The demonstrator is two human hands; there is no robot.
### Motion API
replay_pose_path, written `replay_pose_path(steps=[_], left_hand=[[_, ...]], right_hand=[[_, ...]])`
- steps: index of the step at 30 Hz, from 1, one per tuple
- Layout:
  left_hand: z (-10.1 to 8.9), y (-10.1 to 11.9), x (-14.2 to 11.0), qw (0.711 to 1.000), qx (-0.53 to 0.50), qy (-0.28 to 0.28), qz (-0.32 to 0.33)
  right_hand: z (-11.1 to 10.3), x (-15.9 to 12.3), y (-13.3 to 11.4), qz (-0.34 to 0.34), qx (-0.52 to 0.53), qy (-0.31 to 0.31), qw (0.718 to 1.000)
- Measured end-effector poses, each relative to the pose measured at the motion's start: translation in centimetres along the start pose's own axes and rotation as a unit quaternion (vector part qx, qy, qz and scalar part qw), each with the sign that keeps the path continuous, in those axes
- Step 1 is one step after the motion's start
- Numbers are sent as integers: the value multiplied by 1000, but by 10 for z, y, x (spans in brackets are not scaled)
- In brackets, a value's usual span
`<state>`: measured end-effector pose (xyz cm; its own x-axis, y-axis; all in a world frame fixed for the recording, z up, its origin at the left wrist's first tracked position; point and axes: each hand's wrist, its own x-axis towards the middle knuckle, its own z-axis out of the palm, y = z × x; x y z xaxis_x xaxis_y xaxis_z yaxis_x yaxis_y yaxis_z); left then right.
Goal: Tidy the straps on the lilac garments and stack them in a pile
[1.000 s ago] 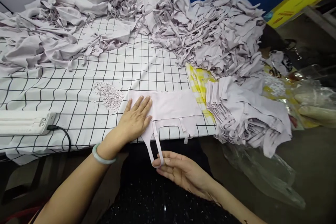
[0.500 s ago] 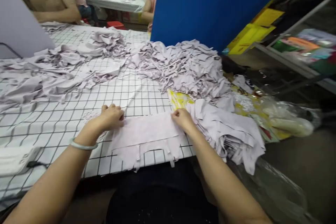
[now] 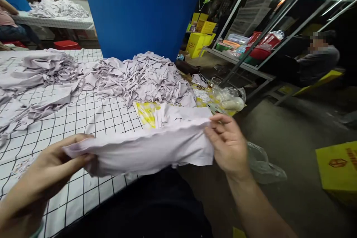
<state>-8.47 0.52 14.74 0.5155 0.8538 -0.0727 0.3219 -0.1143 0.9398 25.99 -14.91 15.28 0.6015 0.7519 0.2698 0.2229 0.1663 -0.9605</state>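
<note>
A pale lilac fabric piece (image 3: pixel 150 150) is stretched sideways above the table's front edge, its top edge slightly wavy. My left hand (image 3: pixel 61 160) pinches its left end between thumb and fingers. At the other end, the thumb and fingertips of my right hand (image 3: pixel 227 143) are closed on the cloth. Just behind it lies a stack of similar pieces (image 3: pixel 181 113), partly hidden by the held one. Beyond that rises a large heap of lilac cloth pieces (image 3: pixel 156 78).
More loose fabric (image 3: pixel 41 67) spreads over the checked tablecloth (image 3: pixel 111 115). A blue panel (image 3: pixel 139 11) stands behind the heap. Right of the table are clear plastic bags (image 3: pixel 232 98), a metal rack (image 3: pixel 237 57) and a yellow box (image 3: pixel 338 167). A seated person (image 3: pixel 318 59) is farther back.
The fabric piece, earlier flat on the table under both hands, is now lifted and stretched between them. The view has swung to the right.
</note>
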Motion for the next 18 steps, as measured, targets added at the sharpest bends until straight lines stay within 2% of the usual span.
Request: replay_pose_path(steps=[2, 4, 7, 9, 13, 16, 18], left_hand=[[39, 20, 22, 988, -149, -31, -33], [80, 36, 52, 969, -234, -62, -56], [132, 49, 108, 955, -273, -108, -43], [158, 47, 149, 957, -261, -120, -34], [190, 26, 214, 989, -133, -55, -45], [200, 10, 236, 995, -75, -33, -55], [201, 6, 239, 998, -38, -23, -49]], right_hand=[[-35, 7, 0, -25, -10, 48, 998], [-65, 20, 9, -35, -22, 87, 995], [-97, 53, 40, -26, -27, 116, 993], [-109, 83, 69, -12, -28, 116, 993], [-113, 141, 133, 21, -104, 89, 990], [-111, 165, 171, 47, -158, 68, 984], [-113, 169, 185, 63, -181, 59, 980]])
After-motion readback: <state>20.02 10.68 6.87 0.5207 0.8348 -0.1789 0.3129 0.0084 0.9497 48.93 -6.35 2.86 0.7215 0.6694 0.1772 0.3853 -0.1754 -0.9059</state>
